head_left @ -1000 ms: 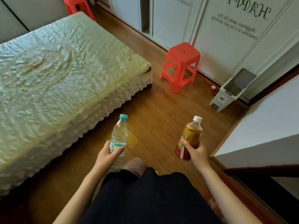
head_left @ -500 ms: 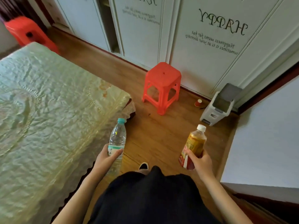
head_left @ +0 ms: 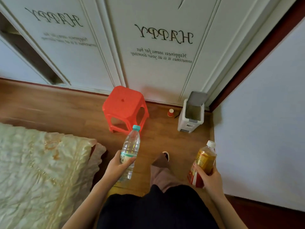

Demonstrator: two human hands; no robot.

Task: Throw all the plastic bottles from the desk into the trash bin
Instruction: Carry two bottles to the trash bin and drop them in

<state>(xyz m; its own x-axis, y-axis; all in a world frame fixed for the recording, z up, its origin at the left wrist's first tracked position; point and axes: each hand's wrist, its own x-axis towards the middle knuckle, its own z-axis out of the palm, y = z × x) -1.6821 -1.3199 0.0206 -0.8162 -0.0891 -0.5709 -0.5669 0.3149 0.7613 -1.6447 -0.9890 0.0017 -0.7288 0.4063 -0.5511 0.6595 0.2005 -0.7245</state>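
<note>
1. Two bottles are held in the air above the floor, one in each grip, in the lower middle of the frame.
2. Left grip is curled round the label band of a clear water bottle with a teal cap. The bottle tilts up and to the right, and its cap overlaps the stool's foot in the picture.
3. Right grip is wrapped round the lower half of an amber tea bottle with a white cap and a red-and-yellow label. It is close to the pale wall on the right.
4. Bin, white with its grey lid raised and its mouth open, stands on the floor in the corner at centre right. It is higher in the frame than both bottles and well apart from them.
5. Red stool stands left of the bin against white doors with mirrored "HAPPY" lettering. A small red cup sits between the stool and the bin.
6. Desk, under a crumpled pale green cloth, fills the lower left, beside the left forearm.
7. Dark clothing fills the bottom centre, and one foot shows between the bottles.
</note>
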